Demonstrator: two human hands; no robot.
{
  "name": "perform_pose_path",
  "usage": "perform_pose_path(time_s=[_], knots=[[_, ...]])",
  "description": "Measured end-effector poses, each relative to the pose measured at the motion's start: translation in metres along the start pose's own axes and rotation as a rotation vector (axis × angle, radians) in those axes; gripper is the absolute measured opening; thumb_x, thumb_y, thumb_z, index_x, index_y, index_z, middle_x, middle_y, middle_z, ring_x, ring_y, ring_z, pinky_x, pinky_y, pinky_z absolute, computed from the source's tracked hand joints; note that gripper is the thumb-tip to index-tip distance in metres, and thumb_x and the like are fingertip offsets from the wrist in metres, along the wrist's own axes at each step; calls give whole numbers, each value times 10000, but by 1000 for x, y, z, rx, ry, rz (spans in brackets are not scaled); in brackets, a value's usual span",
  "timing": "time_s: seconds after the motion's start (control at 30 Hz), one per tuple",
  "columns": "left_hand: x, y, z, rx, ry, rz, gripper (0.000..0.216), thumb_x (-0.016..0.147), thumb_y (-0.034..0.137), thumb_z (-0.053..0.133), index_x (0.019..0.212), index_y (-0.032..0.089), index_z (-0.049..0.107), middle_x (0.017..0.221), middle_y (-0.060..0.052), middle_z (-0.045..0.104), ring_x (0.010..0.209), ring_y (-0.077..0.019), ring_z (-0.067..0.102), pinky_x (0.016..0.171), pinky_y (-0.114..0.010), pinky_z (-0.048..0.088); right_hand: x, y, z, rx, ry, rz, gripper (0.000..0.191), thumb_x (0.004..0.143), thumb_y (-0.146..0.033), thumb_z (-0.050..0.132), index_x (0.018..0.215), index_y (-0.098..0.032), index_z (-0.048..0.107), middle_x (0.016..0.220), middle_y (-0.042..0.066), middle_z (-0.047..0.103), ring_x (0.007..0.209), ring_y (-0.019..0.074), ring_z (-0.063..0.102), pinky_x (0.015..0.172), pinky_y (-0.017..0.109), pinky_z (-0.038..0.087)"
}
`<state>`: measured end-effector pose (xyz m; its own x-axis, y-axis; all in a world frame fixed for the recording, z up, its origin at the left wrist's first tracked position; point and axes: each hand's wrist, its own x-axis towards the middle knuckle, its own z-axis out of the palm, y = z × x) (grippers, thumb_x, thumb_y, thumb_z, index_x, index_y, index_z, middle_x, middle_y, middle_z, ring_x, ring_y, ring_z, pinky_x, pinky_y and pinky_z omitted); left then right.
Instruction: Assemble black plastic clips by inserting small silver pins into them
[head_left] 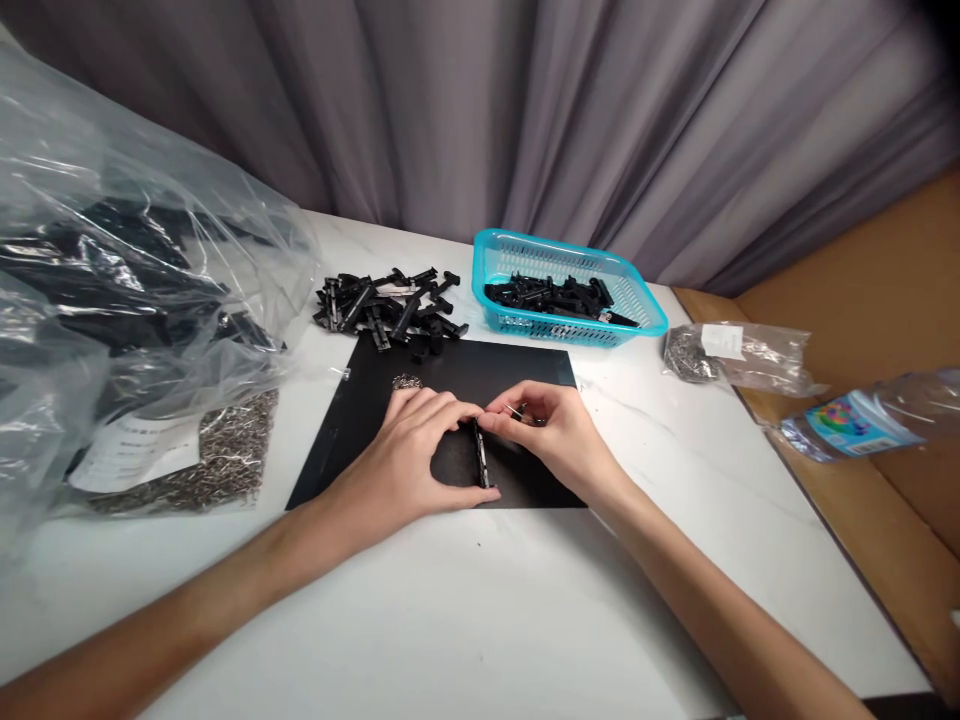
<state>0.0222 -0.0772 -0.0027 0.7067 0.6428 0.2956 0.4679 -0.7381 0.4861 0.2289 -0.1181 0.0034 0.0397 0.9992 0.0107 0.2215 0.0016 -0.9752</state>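
Note:
Between the thumb and fingers of my left hand (409, 450) a narrow black plastic part (481, 455) is gripped end to end over a black mat (525, 365). My right hand (551, 425) is closed at the far end of that part, its thumb and index finger pinched together. A thin, light metal piece (514, 411) pokes out from among the right fingers; its full shape is hidden. Behind my left hand lies a small heap of metal pieces (407, 382), partly covered by the fingers.
Loose black parts (394, 305) are piled behind the mat. A blue basket (645, 300) holds more. At left are large clear bags (150, 250) and a bag of metal pieces (232, 450); at right, a smaller bag (739, 355) and a plastic bottle (862, 420).

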Motion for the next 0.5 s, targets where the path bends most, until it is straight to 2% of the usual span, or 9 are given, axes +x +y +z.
perform_pose_path(time_s=[0.17, 0.3, 0.4, 0.5], knots=[[4, 0, 0, -54, -30, -22, 522, 719, 506, 873, 1107, 232, 656, 968, -13, 604, 996, -263, 517, 928, -414, 397, 6, -3, -3, 4, -63, 70, 448, 699, -578, 868, 811, -176, 704, 807, 20, 682, 621, 123, 502, 582, 280, 379], [3, 0, -1, -18, -9, 14, 524, 699, 537, 874, 1046, 216, 649, 963, -23, 611, 1023, -277, 503, 971, -437, 399, 7, -4, -1, -36, -60, 55, 466, 702, -588, 869, 831, -178, 688, 794, 7, 666, 625, 123, 502, 580, 280, 373], [2, -1, 0, 12, 12, 23, 554, 677, 551, 882, 1047, 214, 645, 972, -30, 618, 1045, -287, 503, 1010, -456, 394, 2, -4, -1, -108, -41, 4, 439, 770, -586, 829, 882, -177, 714, 751, -8, 640, 611, 124, 483, 560, 280, 349], [1, -1, 0, 26, 23, 11, 606, 672, 569, 880, 1110, 218, 652, 1002, -37, 633, 1062, -295, 512, 1026, -468, 392, -4, -7, -6, -232, 9, -82, 391, 941, -561, 667, 888, -187, 769, 780, 18, 646, 659, 147, 528, 610, 298, 394]])
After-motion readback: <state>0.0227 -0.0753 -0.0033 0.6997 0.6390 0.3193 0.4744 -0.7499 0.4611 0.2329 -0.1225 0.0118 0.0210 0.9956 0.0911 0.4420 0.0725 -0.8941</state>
